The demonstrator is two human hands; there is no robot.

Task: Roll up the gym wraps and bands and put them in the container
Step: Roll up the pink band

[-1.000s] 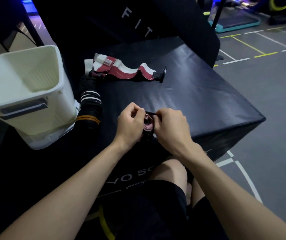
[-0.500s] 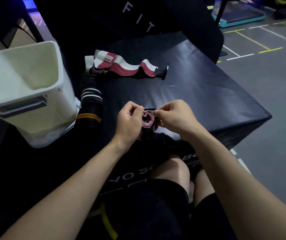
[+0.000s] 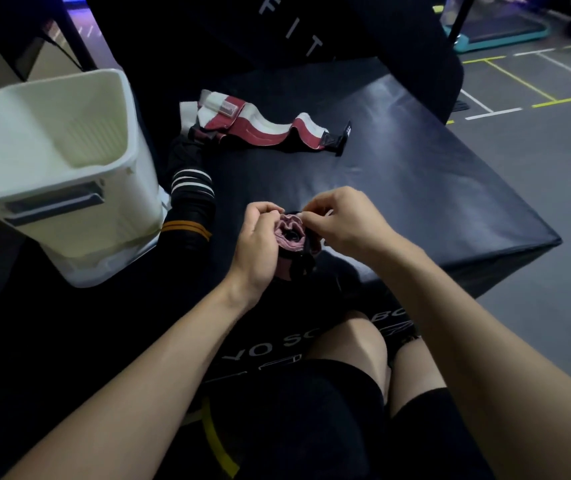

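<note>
Left hand (image 3: 254,244): fingers curl round the pink wrap roll (image 3: 291,235) and cup it from the left, judged to keep the wound turns from springing loose
Right hand (image 3: 342,225): thumb and fingertips pinch the upper edge of the roll, judged to feed or tuck the next turn
Pink wrap roll: held between both hands, just above the near edge of the black padded box (image 3: 433,188), its open coil facing the camera; a dark tail hangs below it
Step in hand: rolling, judged close to finished for this wrap
Black bands (image 3: 190,202): striped white and orange, piled on the box just beside the container, within reach for later rolling
White container (image 3: 55,168): stands left of the hands, mouth open upward, so a finished roll can drop in; inside, no wraps are visible
Red-and-white wrap (image 3: 263,128): lies unrolled farther back on the box, well apart from the hands, not yet rolled
</note>
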